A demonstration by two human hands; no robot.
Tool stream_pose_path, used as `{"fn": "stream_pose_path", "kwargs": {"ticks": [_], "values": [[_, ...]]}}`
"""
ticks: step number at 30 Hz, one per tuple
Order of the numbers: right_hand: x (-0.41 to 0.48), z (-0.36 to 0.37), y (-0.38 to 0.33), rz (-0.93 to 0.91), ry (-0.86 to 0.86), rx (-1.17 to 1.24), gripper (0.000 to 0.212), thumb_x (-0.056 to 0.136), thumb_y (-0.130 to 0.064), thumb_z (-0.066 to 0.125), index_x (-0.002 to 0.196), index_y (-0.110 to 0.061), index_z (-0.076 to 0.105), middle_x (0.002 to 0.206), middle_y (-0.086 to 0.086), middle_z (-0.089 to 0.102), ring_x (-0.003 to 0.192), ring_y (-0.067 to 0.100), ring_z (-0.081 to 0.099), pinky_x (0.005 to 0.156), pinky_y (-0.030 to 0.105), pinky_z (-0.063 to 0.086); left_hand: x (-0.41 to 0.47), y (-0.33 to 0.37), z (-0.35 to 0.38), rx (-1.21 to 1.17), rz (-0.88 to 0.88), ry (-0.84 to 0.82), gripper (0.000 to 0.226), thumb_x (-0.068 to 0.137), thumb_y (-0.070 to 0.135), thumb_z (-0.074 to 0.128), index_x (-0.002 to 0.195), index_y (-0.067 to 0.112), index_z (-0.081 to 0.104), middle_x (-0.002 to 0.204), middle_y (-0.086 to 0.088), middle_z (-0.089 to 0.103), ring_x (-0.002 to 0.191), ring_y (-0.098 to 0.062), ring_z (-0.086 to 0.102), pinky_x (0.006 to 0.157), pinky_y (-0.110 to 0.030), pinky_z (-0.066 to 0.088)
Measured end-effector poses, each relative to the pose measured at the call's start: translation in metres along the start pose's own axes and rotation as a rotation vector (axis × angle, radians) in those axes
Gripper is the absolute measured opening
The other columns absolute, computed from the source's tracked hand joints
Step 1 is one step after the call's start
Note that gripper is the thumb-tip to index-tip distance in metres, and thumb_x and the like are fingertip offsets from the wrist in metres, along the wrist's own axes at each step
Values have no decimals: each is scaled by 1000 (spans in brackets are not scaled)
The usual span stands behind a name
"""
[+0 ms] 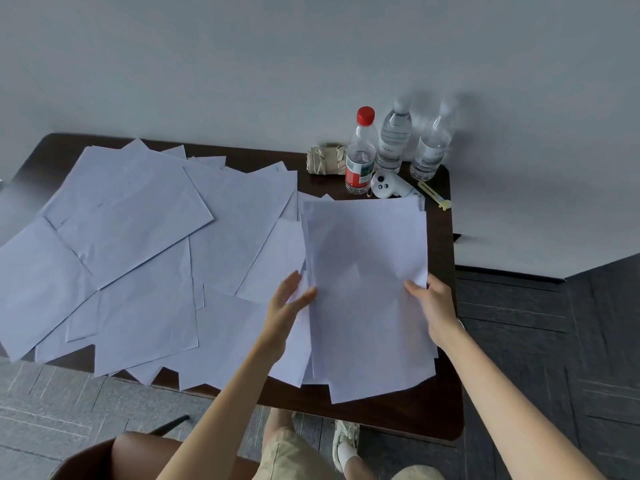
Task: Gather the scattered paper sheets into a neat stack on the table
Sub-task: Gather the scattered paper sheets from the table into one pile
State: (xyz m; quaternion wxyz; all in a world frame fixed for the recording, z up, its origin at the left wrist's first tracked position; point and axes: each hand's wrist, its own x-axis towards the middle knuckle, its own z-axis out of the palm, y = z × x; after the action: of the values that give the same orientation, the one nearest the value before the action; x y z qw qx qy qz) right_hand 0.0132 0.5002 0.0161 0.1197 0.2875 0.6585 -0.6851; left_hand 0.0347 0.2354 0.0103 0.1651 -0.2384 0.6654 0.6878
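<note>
Fingers (415, 289) of the right hand (434, 306) pinch the right edge of a rough stack of paper (367, 289) at the right end of the dark table (398, 414), while the left hand (287, 306), fingers loosely spread, flanks the stack's left edge; whether it touches is unclear. Loose sheets (131, 237) overlap across the table's left and middle. Behind the stack stand three bottles (394, 140), beside a white controller (386, 185)

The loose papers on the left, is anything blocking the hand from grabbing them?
Nothing visible. The left hand sits beside the stack, and only bare sheets lie leftward. The bottles stand far back.
</note>
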Motion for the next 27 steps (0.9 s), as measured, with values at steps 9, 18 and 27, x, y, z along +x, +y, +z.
{"fn": "stream_pose_path", "kwargs": {"ticks": [9,18,27], "values": [[-12,45,-22,5,-167,81,18,88,-15,66,106,-18,70,106,7,73,99,28,69,87,41,55,-24,51,-21,-200,-76,-251,55,85,38,64,128,4,60,125,-23,64,111,-38,65,94,-50,53],[-16,120,-34,-41,-300,-52,29,89,-16,66,117,-16,67,112,-1,72,105,18,67,95,37,51,-31,54,-75,-195,-102,-179,41,86,17,70,125,10,60,111,-17,70,98,-33,70,81,-46,59],[-21,241,-37,-49,-309,-132,25,93,-10,57,116,-11,66,110,0,72,102,18,67,91,34,53,5,62,-186,-206,-106,37,19,92,11,63,107,1,69,98,-16,73,79,-25,73,72,-36,61]]}}
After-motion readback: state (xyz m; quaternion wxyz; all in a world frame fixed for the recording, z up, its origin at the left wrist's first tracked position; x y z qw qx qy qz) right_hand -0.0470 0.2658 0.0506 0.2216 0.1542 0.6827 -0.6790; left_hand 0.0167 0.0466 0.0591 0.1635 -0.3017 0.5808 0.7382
